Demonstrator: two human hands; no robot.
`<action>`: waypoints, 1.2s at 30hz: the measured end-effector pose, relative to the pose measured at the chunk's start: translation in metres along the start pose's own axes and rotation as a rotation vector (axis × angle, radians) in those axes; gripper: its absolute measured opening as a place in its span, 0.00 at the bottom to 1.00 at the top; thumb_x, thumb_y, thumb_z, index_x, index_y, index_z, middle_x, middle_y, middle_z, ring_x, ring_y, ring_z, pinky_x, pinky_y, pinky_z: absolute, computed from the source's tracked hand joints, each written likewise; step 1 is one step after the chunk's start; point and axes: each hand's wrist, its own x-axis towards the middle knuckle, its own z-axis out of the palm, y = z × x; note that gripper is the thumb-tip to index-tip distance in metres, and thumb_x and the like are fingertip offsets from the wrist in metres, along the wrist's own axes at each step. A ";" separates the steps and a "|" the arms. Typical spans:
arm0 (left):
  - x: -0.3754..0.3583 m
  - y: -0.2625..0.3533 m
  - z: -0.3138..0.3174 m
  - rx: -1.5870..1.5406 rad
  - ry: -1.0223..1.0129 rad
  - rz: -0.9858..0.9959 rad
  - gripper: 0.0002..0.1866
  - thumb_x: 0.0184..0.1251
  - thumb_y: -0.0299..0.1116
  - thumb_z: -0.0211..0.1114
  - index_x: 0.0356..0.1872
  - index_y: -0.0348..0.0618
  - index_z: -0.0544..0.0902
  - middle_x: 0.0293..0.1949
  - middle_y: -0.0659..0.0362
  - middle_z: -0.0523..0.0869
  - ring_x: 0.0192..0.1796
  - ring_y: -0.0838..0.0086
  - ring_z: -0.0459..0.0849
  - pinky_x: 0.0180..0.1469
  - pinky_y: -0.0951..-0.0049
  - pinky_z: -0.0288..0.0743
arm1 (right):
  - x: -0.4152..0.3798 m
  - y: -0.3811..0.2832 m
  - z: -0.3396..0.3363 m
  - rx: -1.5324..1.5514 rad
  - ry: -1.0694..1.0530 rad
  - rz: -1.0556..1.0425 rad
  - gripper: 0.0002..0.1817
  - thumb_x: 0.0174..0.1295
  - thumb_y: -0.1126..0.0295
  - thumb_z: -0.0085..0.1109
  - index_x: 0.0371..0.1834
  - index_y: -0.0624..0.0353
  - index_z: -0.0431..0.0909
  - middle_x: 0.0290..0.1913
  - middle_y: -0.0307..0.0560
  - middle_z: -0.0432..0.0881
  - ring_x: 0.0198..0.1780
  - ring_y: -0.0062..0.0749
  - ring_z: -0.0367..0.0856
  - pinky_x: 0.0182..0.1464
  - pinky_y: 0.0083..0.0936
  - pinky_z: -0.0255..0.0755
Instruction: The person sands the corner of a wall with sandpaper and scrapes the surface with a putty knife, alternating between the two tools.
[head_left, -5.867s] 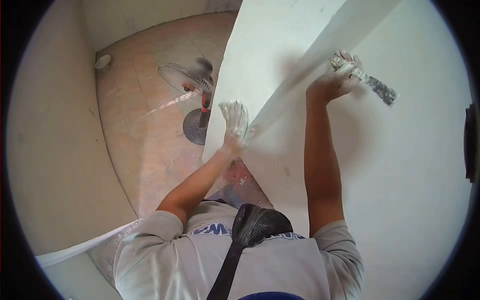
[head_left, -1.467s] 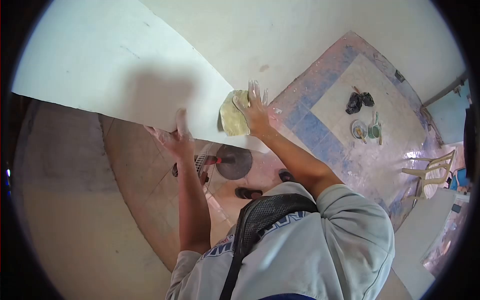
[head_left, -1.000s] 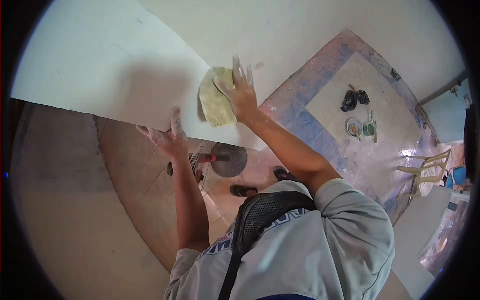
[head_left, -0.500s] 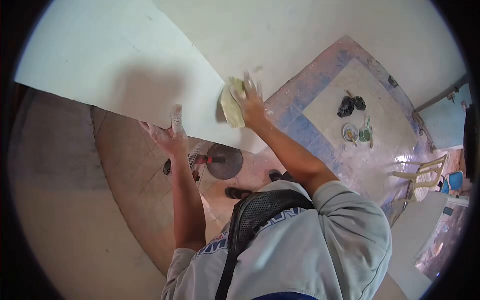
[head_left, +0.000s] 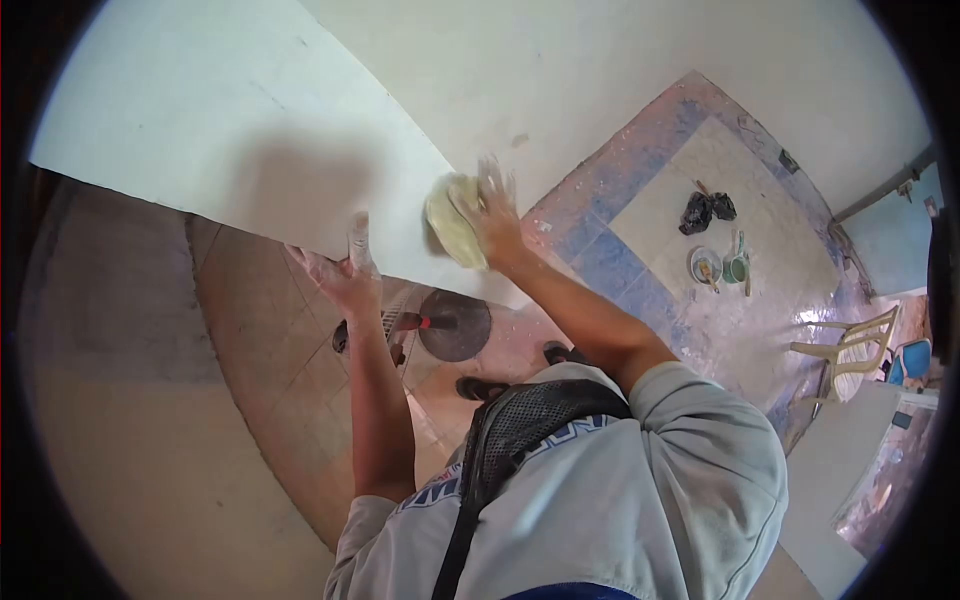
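Observation:
My right hand (head_left: 494, 222) presses a pale yellow-green cloth or sheet (head_left: 456, 222) against the white surface (head_left: 300, 110), near its corner. The fingers are spread and slightly blurred. My left hand (head_left: 345, 275) is at the lower edge of the same white surface, the thumb up on its face and the other fingers at the edge, partly out of sight beneath it. White dust coats the fingers of both hands. A dark shadow falls on the surface above my left hand.
A round dark fan base (head_left: 455, 327) stands on the tiled floor below the surface. Further right are black plastic bags (head_left: 706, 210), a round container (head_left: 704, 264), a green pot (head_left: 735, 269) and a cream plastic chair (head_left: 850, 350). Walls rise around.
My right hand and the cloth have shifted slightly left and down on the surface. My left hand stays at the edge, nearly unmoved.

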 end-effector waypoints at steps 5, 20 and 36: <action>-0.004 -0.006 -0.009 0.121 -0.031 0.033 0.32 0.65 0.35 0.78 0.66 0.33 0.75 0.64 0.46 0.71 0.67 0.53 0.68 0.71 0.57 0.61 | 0.035 -0.007 -0.002 0.019 0.109 -0.056 0.37 0.55 0.56 0.70 0.73 0.39 0.75 0.83 0.71 0.48 0.84 0.71 0.45 0.77 0.76 0.35; -0.003 0.008 -0.002 0.089 0.033 0.021 0.27 0.64 0.35 0.77 0.59 0.32 0.78 0.60 0.47 0.79 0.64 0.50 0.68 0.70 0.54 0.60 | -0.007 0.019 0.017 0.058 -0.033 0.043 0.34 0.63 0.64 0.63 0.75 0.41 0.70 0.85 0.65 0.49 0.84 0.58 0.53 0.78 0.69 0.41; -0.006 0.009 -0.008 0.127 -0.016 0.003 0.29 0.61 0.34 0.79 0.61 0.34 0.78 0.60 0.47 0.78 0.63 0.51 0.69 0.68 0.53 0.62 | 0.037 0.001 -0.013 0.148 0.003 0.096 0.37 0.57 0.58 0.70 0.74 0.37 0.74 0.83 0.67 0.51 0.80 0.65 0.57 0.78 0.65 0.49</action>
